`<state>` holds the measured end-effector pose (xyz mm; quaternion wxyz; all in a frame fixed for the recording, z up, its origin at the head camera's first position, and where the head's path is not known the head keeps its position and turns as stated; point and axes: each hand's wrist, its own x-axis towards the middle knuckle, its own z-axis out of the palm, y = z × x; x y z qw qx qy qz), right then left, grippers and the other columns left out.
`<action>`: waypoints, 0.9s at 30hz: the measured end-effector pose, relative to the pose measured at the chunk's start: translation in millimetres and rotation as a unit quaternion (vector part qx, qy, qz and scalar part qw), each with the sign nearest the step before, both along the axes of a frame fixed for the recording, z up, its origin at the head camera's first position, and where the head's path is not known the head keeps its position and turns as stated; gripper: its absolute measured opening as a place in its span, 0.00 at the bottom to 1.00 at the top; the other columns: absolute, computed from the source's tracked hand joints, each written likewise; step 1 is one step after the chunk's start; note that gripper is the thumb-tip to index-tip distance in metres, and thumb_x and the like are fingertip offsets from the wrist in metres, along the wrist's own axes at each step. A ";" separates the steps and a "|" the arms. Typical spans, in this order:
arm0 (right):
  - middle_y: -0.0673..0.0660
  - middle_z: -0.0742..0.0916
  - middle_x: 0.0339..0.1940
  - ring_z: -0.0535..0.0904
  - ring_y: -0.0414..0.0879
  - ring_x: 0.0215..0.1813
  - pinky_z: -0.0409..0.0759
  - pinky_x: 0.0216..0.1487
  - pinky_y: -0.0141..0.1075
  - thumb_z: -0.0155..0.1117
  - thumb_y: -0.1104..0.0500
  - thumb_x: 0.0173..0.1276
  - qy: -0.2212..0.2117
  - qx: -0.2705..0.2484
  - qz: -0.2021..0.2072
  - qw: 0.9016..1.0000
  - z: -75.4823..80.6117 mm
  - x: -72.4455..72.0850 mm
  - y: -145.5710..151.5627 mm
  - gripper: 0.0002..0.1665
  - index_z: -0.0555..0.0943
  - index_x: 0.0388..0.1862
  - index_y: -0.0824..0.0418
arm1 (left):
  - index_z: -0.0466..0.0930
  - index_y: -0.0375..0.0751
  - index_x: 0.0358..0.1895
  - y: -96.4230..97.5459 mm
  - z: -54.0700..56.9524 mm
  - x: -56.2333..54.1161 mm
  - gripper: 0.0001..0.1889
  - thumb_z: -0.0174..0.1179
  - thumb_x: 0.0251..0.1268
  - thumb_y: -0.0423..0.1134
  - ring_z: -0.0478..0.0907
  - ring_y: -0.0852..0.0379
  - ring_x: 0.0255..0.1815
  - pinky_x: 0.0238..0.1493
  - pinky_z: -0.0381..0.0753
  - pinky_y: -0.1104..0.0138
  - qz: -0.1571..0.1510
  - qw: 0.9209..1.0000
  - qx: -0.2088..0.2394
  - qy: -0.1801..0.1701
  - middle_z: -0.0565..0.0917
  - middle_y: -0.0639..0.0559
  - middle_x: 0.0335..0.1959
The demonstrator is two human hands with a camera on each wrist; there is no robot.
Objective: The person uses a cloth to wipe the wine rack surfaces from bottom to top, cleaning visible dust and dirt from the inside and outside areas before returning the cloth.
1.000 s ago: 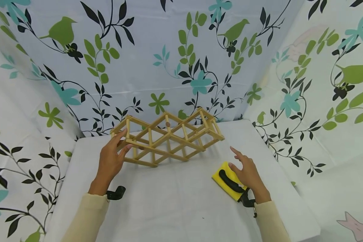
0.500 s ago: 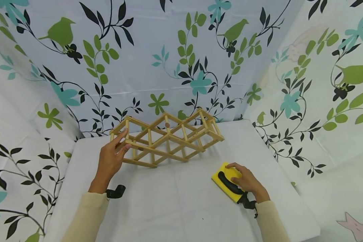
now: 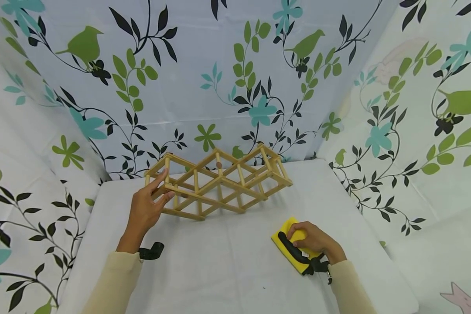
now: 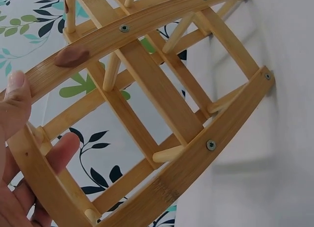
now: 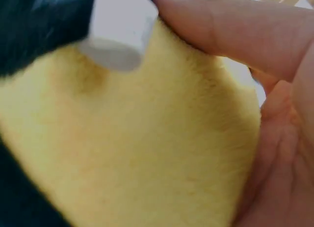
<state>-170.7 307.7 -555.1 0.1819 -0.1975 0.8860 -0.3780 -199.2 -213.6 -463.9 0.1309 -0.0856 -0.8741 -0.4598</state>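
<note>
A wooden folding wine rack [image 3: 220,179] of crossed slats and dowels stands at the back of the table in the head view. My left hand [image 3: 145,211] holds its left end, thumb on the front slat and fingers reaching behind. The left wrist view shows the slats [image 4: 162,92] close up, with screws and a dark mark near the thumb. At the right, my right hand [image 3: 312,237] grips a folded yellow cloth [image 3: 285,226] with black trim. In the right wrist view the fuzzy cloth [image 5: 162,128] and its white tag [image 5: 120,28] are blurred; the thumb lies along its edge.
A white-covered table [image 3: 220,270] carries both things. Patterned fabric [image 3: 188,87] with leaves and birds hangs close behind the rack and along both sides.
My right hand has come down onto the yellow cloth and curled its fingers on it. The cloth has shifted slightly left and nearer. My left hand stays on the rack.
</note>
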 end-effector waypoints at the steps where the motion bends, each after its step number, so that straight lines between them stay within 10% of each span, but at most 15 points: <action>1: 0.57 0.89 0.52 0.80 0.53 0.56 0.75 0.62 0.52 0.73 0.69 0.68 0.006 -0.009 0.002 1.000 1.6 0.8 -2.4 0.10 0.88 0.44 0.57 | 0.63 0.59 0.84 0.9 -0.4 -0.7 0.40 0.69 0.72 0.40 0.78 0.34 0.71 0.65 0.78 0.36 0.001 1.000 -0.001 0.002 0.74 0.37 0.77; 7: 0.51 0.90 0.58 0.81 0.53 0.66 0.73 0.72 0.56 0.73 0.63 0.72 0.109 -0.078 -0.081 0.988 17.5 4.4 -25.7 0.15 0.90 0.54 0.48 | 0.61 0.58 0.85 3.5 -0.6 -2.5 0.40 0.67 0.74 0.40 0.77 0.31 0.71 0.68 0.75 0.33 0.006 1.000 -0.015 -0.006 0.73 0.37 0.78; 16: 0.63 0.78 0.64 0.76 0.50 0.59 0.83 0.53 0.31 0.71 0.66 0.73 0.329 -0.176 -0.208 0.904 74.0 -15.9 -75.5 0.29 0.85 0.70 0.49 | 0.40 0.58 0.89 0.3 4.1 -1.3 0.44 0.59 0.81 0.42 0.68 0.26 0.77 0.74 0.59 0.26 -0.022 0.996 -0.070 -0.051 0.77 0.31 0.71; 21: 0.68 0.79 0.59 0.79 0.57 0.56 0.88 0.53 0.50 0.69 0.66 0.75 0.390 -0.090 -0.230 0.887 57.2 -34.5 -79.4 0.29 0.82 0.72 0.48 | 0.39 0.61 0.89 -0.9 5.1 -1.6 0.43 0.58 0.83 0.41 0.71 0.25 0.75 0.65 0.73 0.27 -0.039 0.995 -0.058 -0.064 0.70 0.31 0.78; 27: 0.69 0.82 0.51 0.81 0.58 0.48 0.88 0.45 0.53 0.69 0.72 0.71 0.430 -0.039 -0.334 0.838 33.9 -32.2 -72.4 0.28 0.87 0.66 0.52 | 0.40 0.63 0.88 -2.6 6.1 -0.8 0.44 0.58 0.82 0.42 0.66 0.25 0.78 0.68 0.70 0.27 -0.040 0.995 -0.055 -0.075 0.66 0.34 0.82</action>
